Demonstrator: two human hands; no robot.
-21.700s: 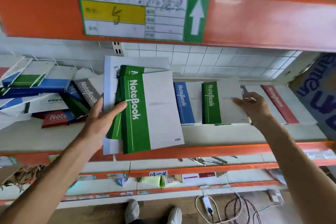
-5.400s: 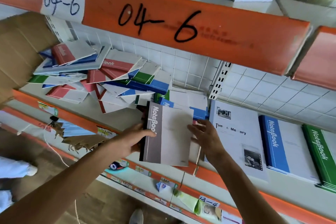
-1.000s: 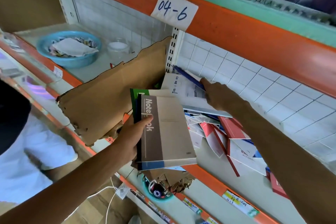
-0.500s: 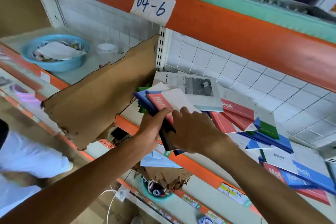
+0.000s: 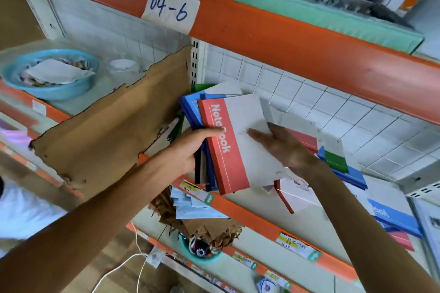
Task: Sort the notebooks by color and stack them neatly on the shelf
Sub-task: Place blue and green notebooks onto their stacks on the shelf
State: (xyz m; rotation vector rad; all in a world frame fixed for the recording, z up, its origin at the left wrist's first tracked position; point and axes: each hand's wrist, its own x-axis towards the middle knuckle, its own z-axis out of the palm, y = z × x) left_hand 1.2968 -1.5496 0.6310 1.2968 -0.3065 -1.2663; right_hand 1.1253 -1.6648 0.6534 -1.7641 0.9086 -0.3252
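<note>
A bundle of notebooks, topped by a red-spined one (image 5: 240,143) with blue ones (image 5: 190,108) under it, sticks out over the shelf's front edge (image 5: 250,217). My left hand (image 5: 188,150) grips the bundle's left side, thumb across the red spine. My right hand (image 5: 283,147) lies flat on the white cover of the red notebook, fingers straight. To the right lies a jumbled pile with red, green (image 5: 335,162) and blue (image 5: 390,216) notebooks on the shelf.
A torn cardboard divider (image 5: 114,123) stands just left of the bundle. Beyond it sit a blue bowl (image 5: 47,78) of papers and a glass jar (image 5: 122,69). An orange beam (image 5: 285,40) labelled 04-6 runs overhead. Loose papers and cardboard lie on the lower shelf.
The red-topped bundle has slid forward and lifted out of the pile. My right hand has opened flat on its cover; the left thumb now lies across the red spine.
</note>
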